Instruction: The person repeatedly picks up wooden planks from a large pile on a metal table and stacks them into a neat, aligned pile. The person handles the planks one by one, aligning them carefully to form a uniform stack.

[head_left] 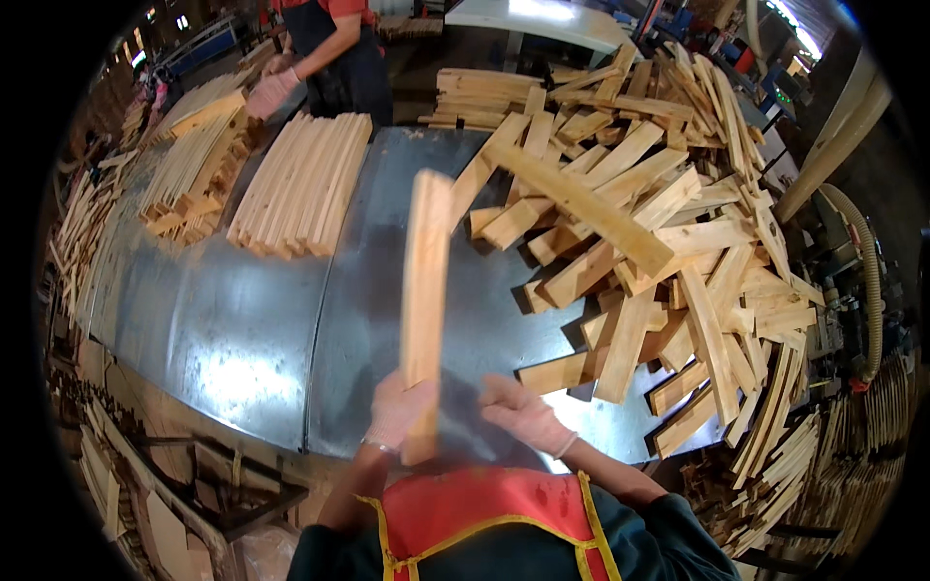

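Observation:
In front of my chest my left hand, in a pale knit glove, is closed round the lower part of a wooden slat. The slat stands up from the hand, its far end a little blurred. To the right, a short gap away from it, is my gloved right hand. Its fingers are curled in, and I see nothing in them. Nearest to that hand is a heap of loose wooden slats, lying crosswise over one another on the metal table.
Left of the slat lies a neat row of slats, with another stack beyond it. Across the table a co-worker reaches a gloved hand to that stack. A ribbed hose hangs at the right. More wood fills the lower left.

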### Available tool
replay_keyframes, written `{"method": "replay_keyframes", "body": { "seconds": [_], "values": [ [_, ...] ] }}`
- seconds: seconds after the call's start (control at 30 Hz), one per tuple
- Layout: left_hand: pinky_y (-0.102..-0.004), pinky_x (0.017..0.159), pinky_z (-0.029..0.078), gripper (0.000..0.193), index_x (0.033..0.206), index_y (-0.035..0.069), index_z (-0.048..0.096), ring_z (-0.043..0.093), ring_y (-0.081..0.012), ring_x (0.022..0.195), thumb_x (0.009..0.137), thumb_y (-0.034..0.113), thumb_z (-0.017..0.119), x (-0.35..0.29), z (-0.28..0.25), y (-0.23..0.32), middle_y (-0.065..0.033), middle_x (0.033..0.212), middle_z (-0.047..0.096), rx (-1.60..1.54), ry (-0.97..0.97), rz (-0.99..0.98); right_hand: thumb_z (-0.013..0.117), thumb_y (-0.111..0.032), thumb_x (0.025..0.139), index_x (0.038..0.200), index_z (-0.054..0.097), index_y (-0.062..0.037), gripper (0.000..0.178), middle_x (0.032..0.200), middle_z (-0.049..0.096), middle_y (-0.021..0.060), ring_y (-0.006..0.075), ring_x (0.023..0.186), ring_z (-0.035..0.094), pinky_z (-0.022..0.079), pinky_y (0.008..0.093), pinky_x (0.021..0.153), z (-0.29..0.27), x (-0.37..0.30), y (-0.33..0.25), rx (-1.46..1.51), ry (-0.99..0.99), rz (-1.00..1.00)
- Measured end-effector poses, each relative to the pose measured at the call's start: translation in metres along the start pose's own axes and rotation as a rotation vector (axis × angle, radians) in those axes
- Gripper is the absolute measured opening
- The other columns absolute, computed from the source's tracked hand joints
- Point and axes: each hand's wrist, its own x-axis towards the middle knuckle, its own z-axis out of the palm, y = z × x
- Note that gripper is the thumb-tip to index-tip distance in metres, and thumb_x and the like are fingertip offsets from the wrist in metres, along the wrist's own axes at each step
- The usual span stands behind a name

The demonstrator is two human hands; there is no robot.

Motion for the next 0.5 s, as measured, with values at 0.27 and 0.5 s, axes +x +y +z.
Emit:
{"method": "replay_keyframes", "body": {
  "seconds": [0.27, 0.5],
  "values": [
    [-0.0499, 0.087, 0.056, 0.041, 0.111, 0.006, 0.075, 0.072, -0.0443, 0.099, 0.084, 0.036, 0.068, 0.000, -0.054, -0.088, -0.0240, 0.098, 0.075, 0.550, 0.351, -0.191, 0.085, -0.034, 0.076, 0.153, 0.047, -0.0109, 0.088, 0.134, 0.065, 0.0203, 0.0403, 0.121, 0.062, 0.052, 0.0464, 0.103, -0.207, 0.075, -0.181, -1.884, 0.831, -0.498],
    [-0.0400, 0.080, 0.056, 0.039, 0.114, 0.003, 0.073, 0.072, -0.0281, 0.089, 0.090, 0.033, 0.068, -0.017, -0.040, -0.065, -0.0137, 0.092, 0.074, 0.104, 0.146, -0.288, 0.079, -0.029, 0.085, 0.156, 0.042, -0.0107, 0.082, 0.128, 0.067, 0.0205, 0.0306, 0.113, 0.067, 0.055, 0.0409, 0.096, -0.183, 0.079, -0.158, -0.865, 0.235, -0.009]
  ]
}}
